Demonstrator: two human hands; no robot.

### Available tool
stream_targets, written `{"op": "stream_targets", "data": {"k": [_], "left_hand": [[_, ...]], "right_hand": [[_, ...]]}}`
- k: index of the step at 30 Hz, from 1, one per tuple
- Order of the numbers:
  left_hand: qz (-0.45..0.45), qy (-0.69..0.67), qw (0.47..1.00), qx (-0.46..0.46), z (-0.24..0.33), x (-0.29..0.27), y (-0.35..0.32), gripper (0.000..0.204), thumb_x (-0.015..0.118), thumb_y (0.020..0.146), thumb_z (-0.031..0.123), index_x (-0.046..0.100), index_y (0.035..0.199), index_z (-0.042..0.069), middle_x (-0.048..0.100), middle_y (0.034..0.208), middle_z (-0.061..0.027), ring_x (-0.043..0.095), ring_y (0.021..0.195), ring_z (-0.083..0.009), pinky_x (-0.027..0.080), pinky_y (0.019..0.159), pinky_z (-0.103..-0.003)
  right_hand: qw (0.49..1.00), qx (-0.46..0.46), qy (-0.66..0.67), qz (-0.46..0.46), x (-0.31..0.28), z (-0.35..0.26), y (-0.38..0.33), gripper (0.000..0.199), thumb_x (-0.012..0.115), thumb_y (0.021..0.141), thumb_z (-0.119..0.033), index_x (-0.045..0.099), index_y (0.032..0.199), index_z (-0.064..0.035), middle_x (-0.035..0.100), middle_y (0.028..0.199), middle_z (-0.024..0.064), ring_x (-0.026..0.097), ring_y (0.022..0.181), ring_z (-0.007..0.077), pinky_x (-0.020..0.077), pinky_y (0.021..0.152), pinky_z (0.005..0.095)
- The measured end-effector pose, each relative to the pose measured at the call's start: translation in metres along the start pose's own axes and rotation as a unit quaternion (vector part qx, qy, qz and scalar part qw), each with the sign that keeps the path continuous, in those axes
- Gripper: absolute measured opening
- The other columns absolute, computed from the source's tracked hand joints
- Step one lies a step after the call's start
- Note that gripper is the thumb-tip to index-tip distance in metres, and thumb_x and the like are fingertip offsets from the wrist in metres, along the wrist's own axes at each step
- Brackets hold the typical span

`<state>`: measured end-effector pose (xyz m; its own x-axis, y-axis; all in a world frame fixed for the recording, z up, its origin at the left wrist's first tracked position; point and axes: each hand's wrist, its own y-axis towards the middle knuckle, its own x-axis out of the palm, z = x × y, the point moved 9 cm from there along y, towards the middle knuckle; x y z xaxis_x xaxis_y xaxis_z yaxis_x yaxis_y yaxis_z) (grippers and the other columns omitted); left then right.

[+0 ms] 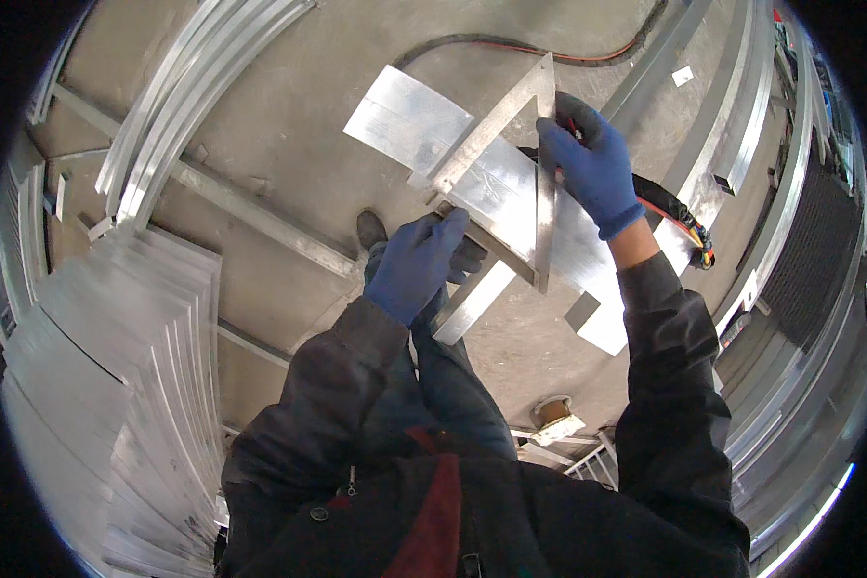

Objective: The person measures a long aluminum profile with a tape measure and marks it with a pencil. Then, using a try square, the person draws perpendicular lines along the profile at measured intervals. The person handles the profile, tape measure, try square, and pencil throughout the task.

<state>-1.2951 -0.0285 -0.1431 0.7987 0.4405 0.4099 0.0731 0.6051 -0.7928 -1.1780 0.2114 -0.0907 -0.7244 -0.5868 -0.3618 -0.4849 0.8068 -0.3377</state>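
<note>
A triangular metal frame (492, 127) is tilted over a wide, shiny metal plate (405, 114). My left hand (414, 267), in a blue glove, is closed on the frame's near left corner. My right hand (595, 166), gloved too, is curled beside the frame's right bar, fingertips close to it. A bit of red and black shows between the right fingers, too small to name. Below the frame, a short metal bar (474, 302) sticks out toward my legs.
Stacked metal sheets (178, 356) stand at the left, with long curved-looking profiles (188, 96) behind. More long profiles (708, 125) lie at the right. A black cable bundle (679, 210) with coloured wires runs beside my right wrist. A small spool-like object (551, 411) is on the floor.
</note>
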Motion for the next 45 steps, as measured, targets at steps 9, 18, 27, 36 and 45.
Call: {"op": "stream_targets", "data": {"k": [9,18,27,36,45], "left_hand": [[0.035,-0.016,0.998,0.049,0.003,-0.003,0.009,0.031,0.067,0.114,0.033,0.072,0.114,0.002,0.079,0.092,-0.0113,0.076,0.08,-0.0167,0.059,0.07,-0.03],[0.06,-0.023,0.994,0.093,0.02,-0.017,-0.003,0.041,0.068,0.113,0.039,0.073,0.118,-0.001,0.081,0.097,-0.0103,0.078,0.086,-0.0142,0.062,0.077,-0.031],[0.098,-0.008,0.99,0.105,0.028,-0.024,-0.001,0.033,0.069,0.114,0.033,0.073,0.114,0.001,0.078,0.09,-0.0077,0.075,0.079,-0.013,0.06,0.071,-0.029],[0.075,-0.003,0.993,0.094,0.028,-0.023,0.001,0.04,0.069,0.113,0.038,0.071,0.114,-0.002,0.079,0.09,-0.0089,0.076,0.08,-0.0124,0.063,0.073,-0.028],[0.075,0.001,0.992,0.103,0.03,-0.022,0.0,0.031,0.069,0.113,0.031,0.073,0.108,0.001,0.079,0.089,-0.0081,0.075,0.078,-0.0123,0.059,0.069,-0.026]], "right_hand": [[0.993,0.071,0.095,-0.015,0.026,0.015,-0.001,0.045,0.078,0.105,-0.02,0.07,0.144,0.0016,0.077,0.115,0.007,0.072,0.099,0.0109,0.0603,0.089,0.0274],[0.981,0.095,0.165,-0.021,0.026,0.02,-0.002,0.044,0.071,0.112,-0.026,0.068,0.145,0.0017,0.078,0.115,0.0092,0.075,0.103,0.0158,0.0634,0.096,0.0311],[0.987,0.068,0.139,-0.039,0.032,0.02,0.006,0.041,0.068,0.114,-0.029,0.071,0.145,-0.002,0.077,0.108,0.0064,0.072,0.097,0.0122,0.0618,0.089,0.0293],[0.975,0.115,0.191,-0.018,0.027,0.027,0.001,0.034,0.068,0.113,-0.022,0.072,0.139,0.0,0.077,0.109,0.005,0.072,0.094,0.012,0.0625,0.09,0.03],[0.97,0.128,0.205,-0.02,0.026,0.026,0.0,0.031,0.07,0.112,-0.02,0.073,0.135,-0.0003,0.078,0.109,0.0072,0.073,0.095,0.0136,0.064,0.09,0.0313]]}}
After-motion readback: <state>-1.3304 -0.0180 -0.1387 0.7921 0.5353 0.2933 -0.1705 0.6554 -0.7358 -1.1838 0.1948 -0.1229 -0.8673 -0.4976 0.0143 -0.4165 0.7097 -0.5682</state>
